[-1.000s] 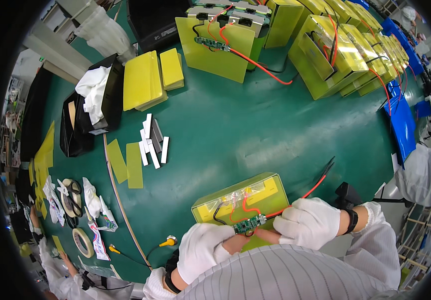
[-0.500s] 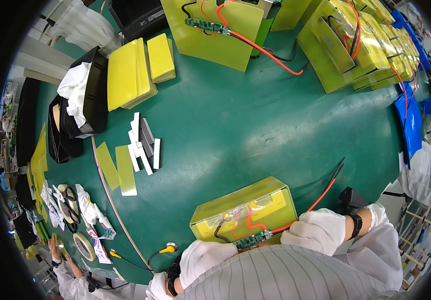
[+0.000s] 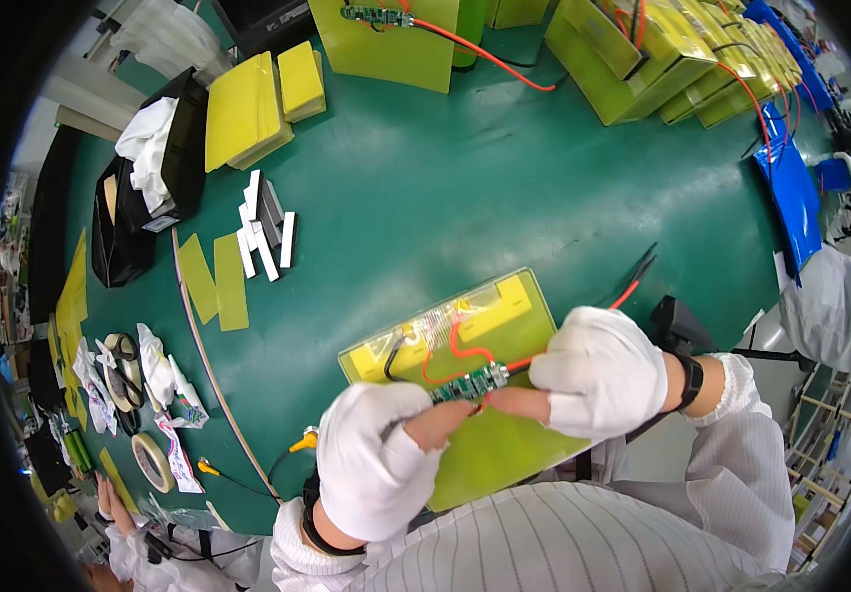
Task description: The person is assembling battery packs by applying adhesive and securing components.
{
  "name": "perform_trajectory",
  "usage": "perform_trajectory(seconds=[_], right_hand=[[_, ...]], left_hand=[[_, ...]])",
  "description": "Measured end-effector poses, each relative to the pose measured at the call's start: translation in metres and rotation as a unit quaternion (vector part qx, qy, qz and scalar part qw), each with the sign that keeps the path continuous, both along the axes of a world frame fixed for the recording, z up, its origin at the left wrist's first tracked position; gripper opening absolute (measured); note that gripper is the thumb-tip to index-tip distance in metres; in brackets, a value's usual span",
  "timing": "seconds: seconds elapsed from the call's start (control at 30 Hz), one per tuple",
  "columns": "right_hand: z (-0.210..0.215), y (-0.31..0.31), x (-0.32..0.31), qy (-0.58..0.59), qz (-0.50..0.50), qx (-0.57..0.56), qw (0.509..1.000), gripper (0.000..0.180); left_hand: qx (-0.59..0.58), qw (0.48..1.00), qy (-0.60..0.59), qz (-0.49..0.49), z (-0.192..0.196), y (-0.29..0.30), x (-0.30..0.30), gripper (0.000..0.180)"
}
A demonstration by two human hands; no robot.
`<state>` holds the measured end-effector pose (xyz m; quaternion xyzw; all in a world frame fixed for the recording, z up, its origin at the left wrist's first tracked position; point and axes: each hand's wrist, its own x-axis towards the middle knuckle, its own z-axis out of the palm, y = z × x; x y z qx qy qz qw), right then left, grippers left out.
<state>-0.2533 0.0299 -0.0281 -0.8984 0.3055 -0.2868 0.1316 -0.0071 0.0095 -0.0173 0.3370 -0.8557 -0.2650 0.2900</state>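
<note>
A battery pack faced with yellow-green sheets [image 3: 514,340] sits at the near table edge, with clear tape along its top. Red and black wires run from it to a narrow green circuit board [image 3: 467,385]. My left hand [image 3: 376,459], in a white glove with bare fingertips, pinches the board's lower left side. My right hand [image 3: 598,375], gloved likewise, grips its right end, the index fingertip close to the left hand's. A thicker red lead [image 3: 627,293] with black wire ends sticks out beyond the right hand. Parts of the board are hidden under the fingers.
More packs [image 3: 632,69] stand at the far right, near blue sheeting [image 3: 790,197]. At left lie stacked yellow sheets [image 3: 243,109], white and grey strips [image 3: 265,227], a black bin [image 3: 184,148] and a tape roll [image 3: 153,464]. A co-worker's hand [image 3: 114,501] shows lower left.
Both hands have moved up and closer together, and their bare fingertips now meet at the board's lower edge. More of the pack's near yellow-green face shows. The whole view has shifted.
</note>
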Motion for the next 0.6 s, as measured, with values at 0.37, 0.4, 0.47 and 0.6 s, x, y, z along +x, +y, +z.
perform_trajectory(seconds=[0.37,0.4,0.47,0.6], right_hand=[[0.0004,0.0078,0.0050,-0.004,-0.027,-0.012,1.000,0.045],[0.0003,0.0071,0.0039,-0.002,-0.024,-0.010,1.000,0.045],[0.0021,0.0087,0.0052,-0.002,-0.044,-0.023,0.999,0.044],[0.0033,0.0087,0.0048,0.012,-0.053,-0.024,0.998,0.044]], left_hand=[[-0.020,0.999,-0.032,-0.016,0.0008,0.0014,0.0019,0.033],[-0.018,0.999,-0.030,-0.013,-0.0006,0.0006,0.0001,0.033],[-0.018,0.999,-0.033,-0.008,0.0011,0.0005,-0.0023,0.027],[0.000,0.999,-0.050,-0.011,0.0028,-0.0008,-0.0013,0.027]])
